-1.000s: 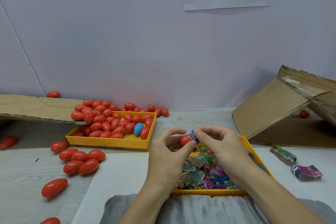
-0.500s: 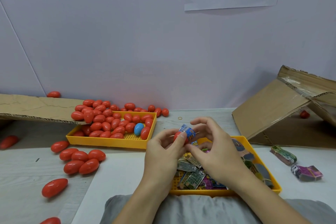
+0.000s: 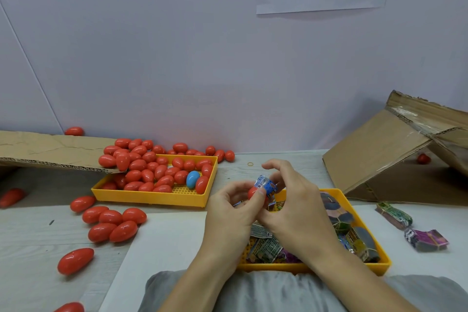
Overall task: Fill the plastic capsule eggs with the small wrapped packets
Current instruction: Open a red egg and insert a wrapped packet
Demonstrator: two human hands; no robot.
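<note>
- left hand (image 3: 228,213) grips a red capsule egg (image 3: 254,192) above the near yellow tray (image 3: 359,264) of wrapped packets (image 3: 266,251).
- right hand (image 3: 296,213) pinches a blue packet (image 3: 267,185) against the egg's opening.
- far tray (image 3: 152,197) on the surface (image 3: 30,248) holds red eggs and one blue egg (image 3: 193,179).

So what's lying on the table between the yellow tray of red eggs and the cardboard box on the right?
In the head view, a small rubber band lies on that stretch; nearer the camera, both hands work there.
</note>
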